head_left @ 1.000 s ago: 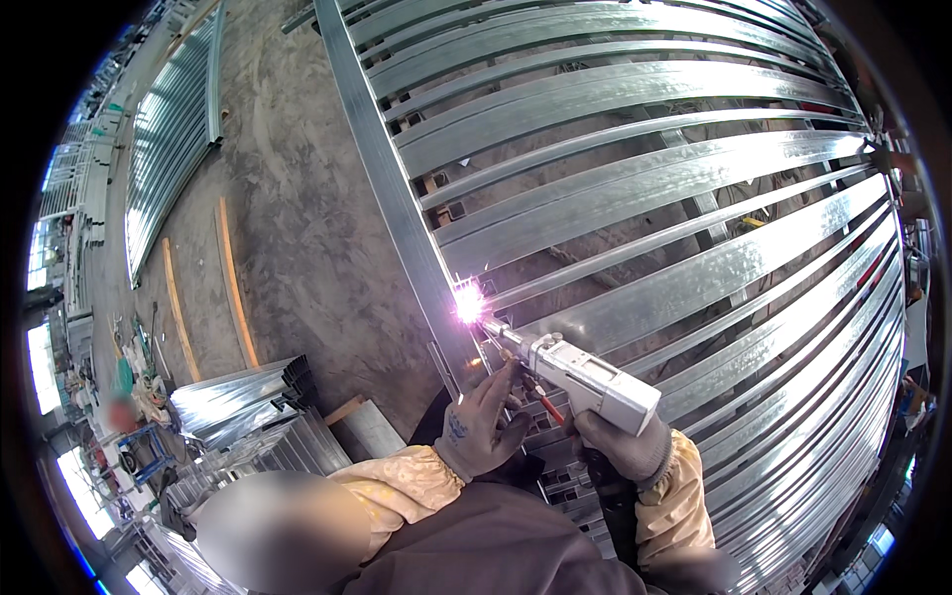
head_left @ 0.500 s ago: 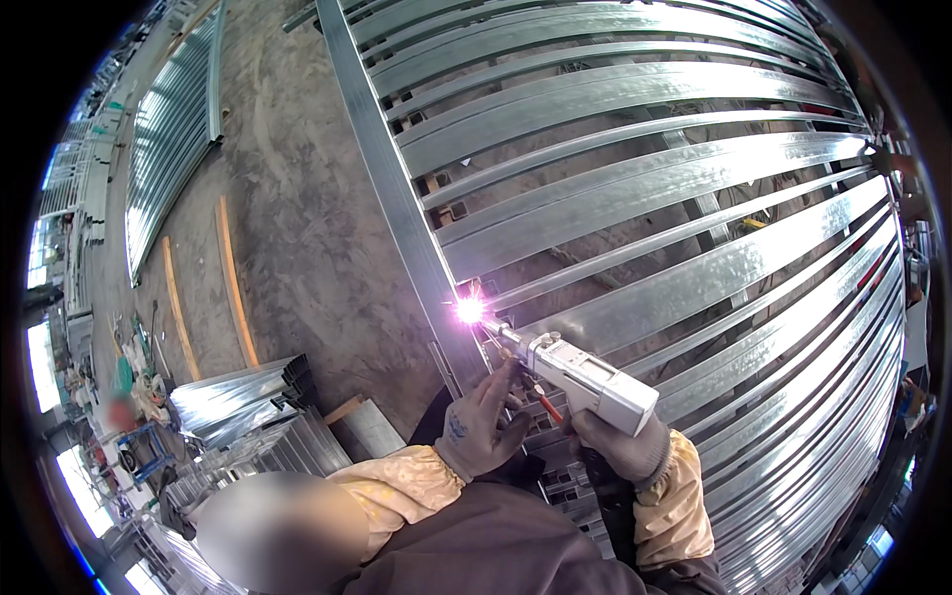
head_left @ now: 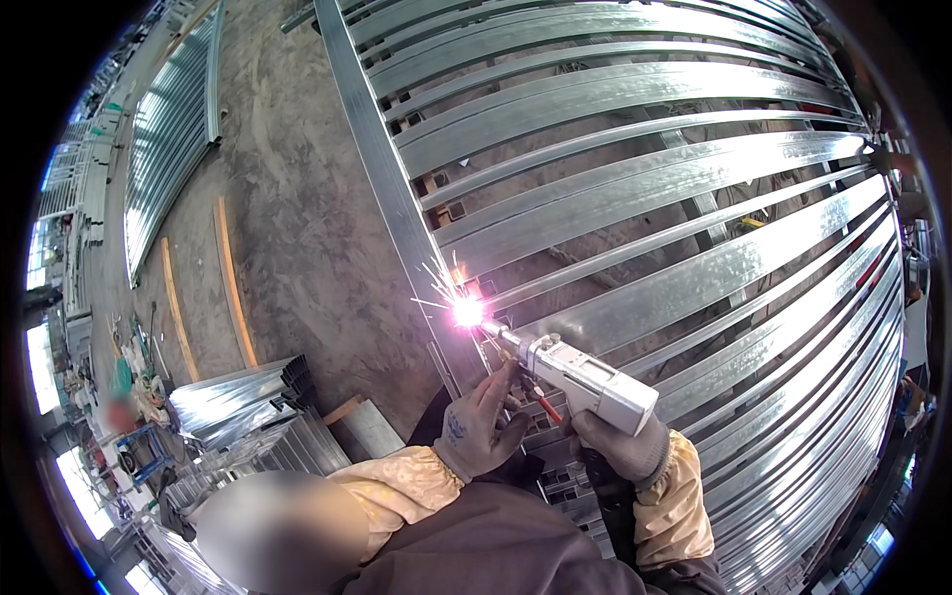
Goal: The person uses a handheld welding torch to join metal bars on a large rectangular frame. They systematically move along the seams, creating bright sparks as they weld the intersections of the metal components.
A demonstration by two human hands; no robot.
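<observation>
My right hand, in a grey glove, grips a white and silver handheld welding gun by its handle. The gun's nozzle points up and left. A bright pink-white glow with flying sparks burns at its tip, where a bar of the metal frame meets the long side rail; the joint itself is hidden by the glare. My left hand, gloved too, sits just below the nozzle. Its fingers are stretched out, with the fingertips at the thin wire guide under the gun, and the thumb stands apart.
Shiny parallel metal bars of the frame spread across the right side. On the concrete floor lie two wooden strips, a stack of metal profiles and another slatted metal panel. A dark cable hangs below the gun.
Sparks now fly farther, up and to the left of the nozzle, and the glow has shifted very slightly. Both hands and the gun look nearly unmoved.
</observation>
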